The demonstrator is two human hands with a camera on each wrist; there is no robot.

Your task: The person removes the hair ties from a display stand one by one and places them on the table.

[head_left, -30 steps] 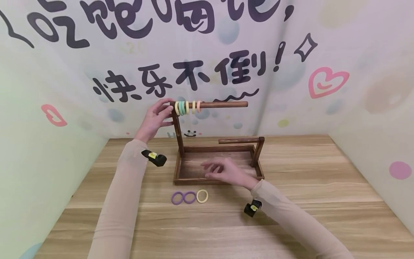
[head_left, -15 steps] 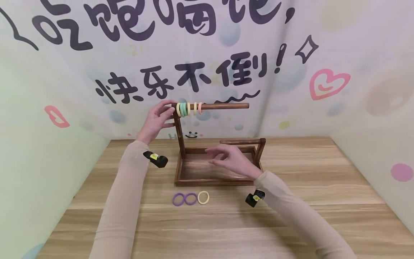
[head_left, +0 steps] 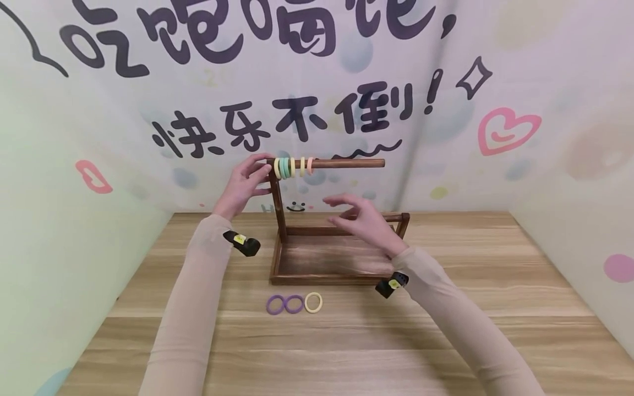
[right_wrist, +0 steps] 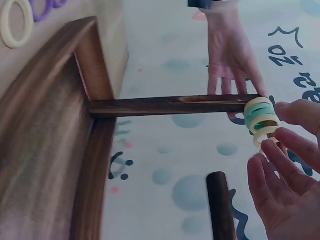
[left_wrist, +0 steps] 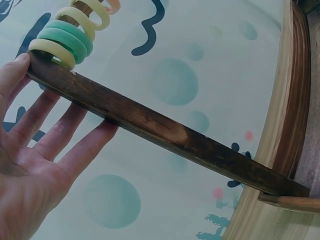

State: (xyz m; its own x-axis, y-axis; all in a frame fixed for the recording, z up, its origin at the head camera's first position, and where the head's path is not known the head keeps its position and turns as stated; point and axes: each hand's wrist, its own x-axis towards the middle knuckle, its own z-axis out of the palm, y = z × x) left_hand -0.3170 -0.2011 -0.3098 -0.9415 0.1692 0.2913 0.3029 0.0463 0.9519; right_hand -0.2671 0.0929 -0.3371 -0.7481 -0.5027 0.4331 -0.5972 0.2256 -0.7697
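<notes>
So there are six rings (left_wrist: 65,41) strung on the upper bar (head_left: 354,163) of this wooden stand, bunched toward the upright post (head_left: 279,203): pale yellow, two green, two more pale yellow, pink outermost. Two purple rings (head_left: 284,304) and a loose pale yellow ring (head_left: 313,312) lie flat in a row on the counter (head_left: 327,352), just in front of the stand's tray (head_left: 327,280).

My read: threading is partway, in between rings. Next move probably calls for pinching one off the counter and lining its hole up with the bar's free end, post kept steady.

Left hand (head_left: 245,180) has thumb and fingers either side of the post's top, a light grip. Right hand (head_left: 364,223) looks empty, grip loosely spread, in the air below the upper bar.

Fun bit: the right wrist view makes its fingers look right on the strung rings, but the head view shows them apart. It also catches the lower bar's (right_wrist: 220,205) blunt end, hidden behind the right hand in the head view. Left wrist's best for colour order, but no loose rings there.
</notes>
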